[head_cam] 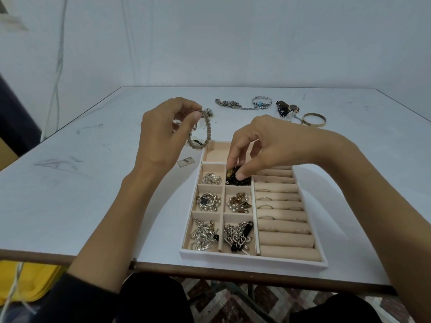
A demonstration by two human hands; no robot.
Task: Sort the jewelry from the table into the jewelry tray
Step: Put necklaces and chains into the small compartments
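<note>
The white jewelry tray (254,259) with beige lining sits at the table's near edge; its small left compartments hold chains, brooches and pearls, and rings sit in the padded rolls on the right. My right hand (263,145) reaches into the upper middle compartment and pinches a black and gold beaded piece (235,179) there. Left of the tray's far end, my left hand (163,134) is raised and pinches a beige beaded bracelet (205,134), which hangs down from my fingertips above the table.
Loose jewelry lies along the far side of the table (93,183): a silver chain (231,104), a silver bangle with a blue stone (261,102), a dark watch and cords (288,108), a gold bangle (314,119). A small tag (185,161) lies by the tray.
</note>
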